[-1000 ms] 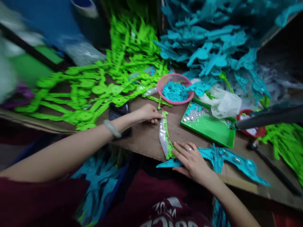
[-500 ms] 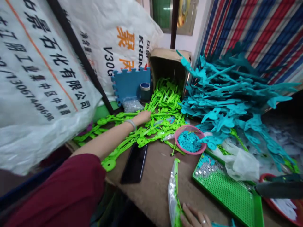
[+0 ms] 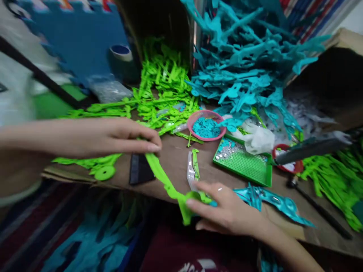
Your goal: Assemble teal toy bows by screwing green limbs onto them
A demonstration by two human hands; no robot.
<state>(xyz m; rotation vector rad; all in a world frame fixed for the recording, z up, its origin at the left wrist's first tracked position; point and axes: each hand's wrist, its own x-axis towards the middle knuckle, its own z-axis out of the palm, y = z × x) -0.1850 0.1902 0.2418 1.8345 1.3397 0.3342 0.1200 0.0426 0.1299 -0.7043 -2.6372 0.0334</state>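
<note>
Blue foam mat (image 3: 79,41) at the far left, upright, with a jigsaw edge along the top. Below the edge of the brown desk (image 3: 176,158), a pile of loose turquoise parts (image 3: 93,234). Crumpled clear plastic (image 3: 109,88) near the mat, then a roll of tape (image 3: 121,60) with a blue core. With the left hand (image 3: 130,136), pinches the upper end of a green strip (image 3: 161,173) between thumb and fingers; under that hand, partly hidden, a flat black object (image 3: 138,170). Past it, at the back, a heap of green parts (image 3: 164,83).

Strip slanting down to the right, above the front edge of the desk, its wider end at the right hand (image 3: 224,207). Thumb and forefinger of that hand parted around this end; cannot tell whether gripping or only touching, because of blur. Just beyond those fingers, a clear bag (image 3: 191,166) beside a green part.

Farther back, a pink bowl (image 3: 207,126) of turquoise chips, with a tall turquoise heap (image 3: 241,68) behind. Next, a green tray (image 3: 246,166) with silvery bits at its left end, a red bowl (image 3: 287,158), and a black-handled hammer (image 3: 317,204).
</note>
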